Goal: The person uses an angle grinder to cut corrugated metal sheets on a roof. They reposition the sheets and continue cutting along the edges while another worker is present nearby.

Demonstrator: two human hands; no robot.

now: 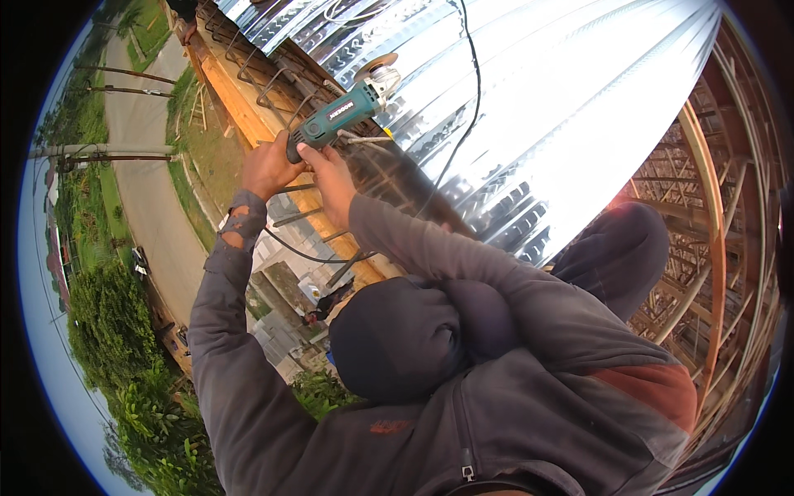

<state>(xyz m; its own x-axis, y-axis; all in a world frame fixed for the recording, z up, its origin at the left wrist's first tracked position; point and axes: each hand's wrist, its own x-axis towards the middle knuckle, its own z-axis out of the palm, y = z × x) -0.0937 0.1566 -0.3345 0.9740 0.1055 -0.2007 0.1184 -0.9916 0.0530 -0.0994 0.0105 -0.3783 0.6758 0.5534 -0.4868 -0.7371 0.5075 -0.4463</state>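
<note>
A teal angle grinder [335, 117] with a silver head and a brownish disc [376, 66] is held out over the roof edge. My left hand [271, 167] is closed round its rear end. My right hand [329, 175] grips the same end from the other side, thumb on the body. The disc end points up and right, close to the shiny corrugated metal sheets [529, 91]. Bent steel bars [277, 97] stick out along the wooden board [236, 97] beside the grinder. Whether the disc is spinning I cannot tell.
A dark cable [477, 74] runs across the metal sheets. More bars [298, 217] jut out below my hands. Past the board on the left, it drops to a road [145, 194] and grass. Bamboo and timber framing [695, 207] stands at right, beyond my bent knee [620, 252].
</note>
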